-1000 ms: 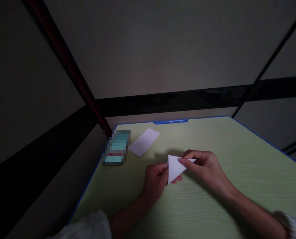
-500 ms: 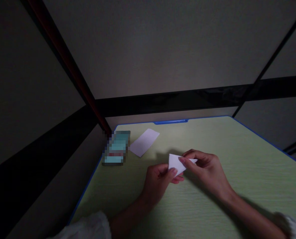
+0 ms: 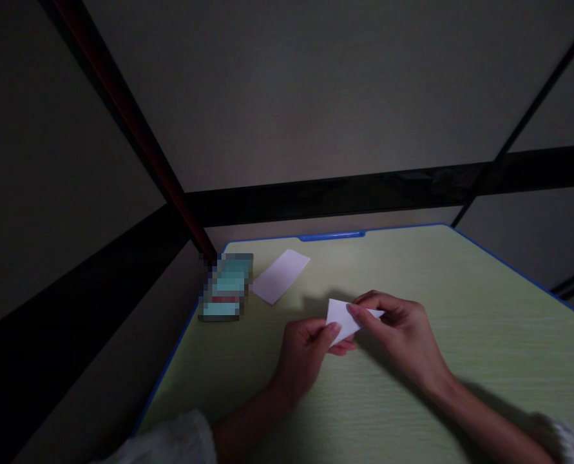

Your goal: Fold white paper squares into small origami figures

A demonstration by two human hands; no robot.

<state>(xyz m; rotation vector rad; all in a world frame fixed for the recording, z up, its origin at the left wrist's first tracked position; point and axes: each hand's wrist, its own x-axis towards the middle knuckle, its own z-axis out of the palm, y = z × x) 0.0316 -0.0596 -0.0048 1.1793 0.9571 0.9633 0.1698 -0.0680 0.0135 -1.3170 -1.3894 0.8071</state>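
A small white piece of folded paper, roughly triangular, is held above the table between both hands. My left hand pinches its lower left edge, thumb on top and fingers underneath. On the other side, my right hand grips the upper right part, its thumb lying across the paper and the pointed tip showing beyond it. Most of the fingers behind the paper are hidden. Farther back on the left, a flat white rectangular sheet of paper lies on the table.
The light wood-grain table has a blue rim and a blue slot piece at its far edge. A pixelated phone-like object lies at the table's left edge. Panels with a dark band stand behind the table.
My left thumb has shifted slightly up and left on the folded paper, which has tilted a little. The right hand's grip looks almost the same; the flat sheet stays put.
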